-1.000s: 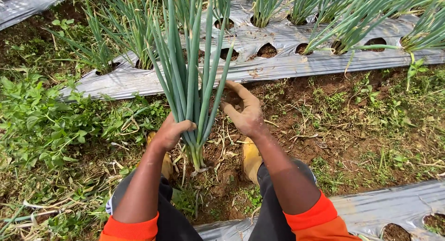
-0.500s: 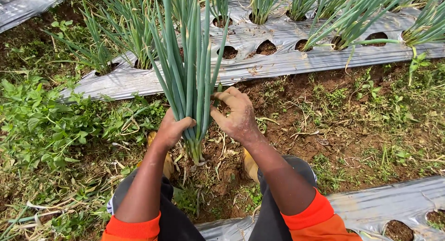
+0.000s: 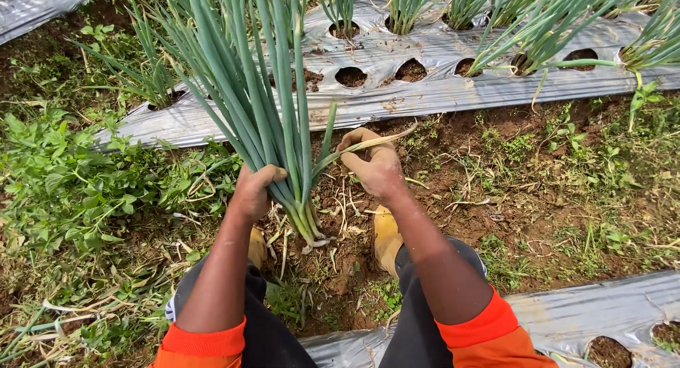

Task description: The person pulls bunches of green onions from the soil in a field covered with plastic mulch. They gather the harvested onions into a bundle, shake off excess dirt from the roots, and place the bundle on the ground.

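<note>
Head view: bare soil furrow (image 3: pixel 538 198) between silver mulch sheets (image 3: pixel 439 92) with planting holes; left hand (image 3: pixel 253 192) fingers clenched round green onion bunch (image 3: pixel 269 120) near roots, held upright over furrow; right hand (image 3: pixel 374 164), open a second ago, now pinches yellowed outer leaf (image 3: pixel 368 143), peeling it away; yellow boots (image 3: pixel 387 235) below

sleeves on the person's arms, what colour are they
Bright orange sleeves, seen in the head view, above dark trousers.
</note>
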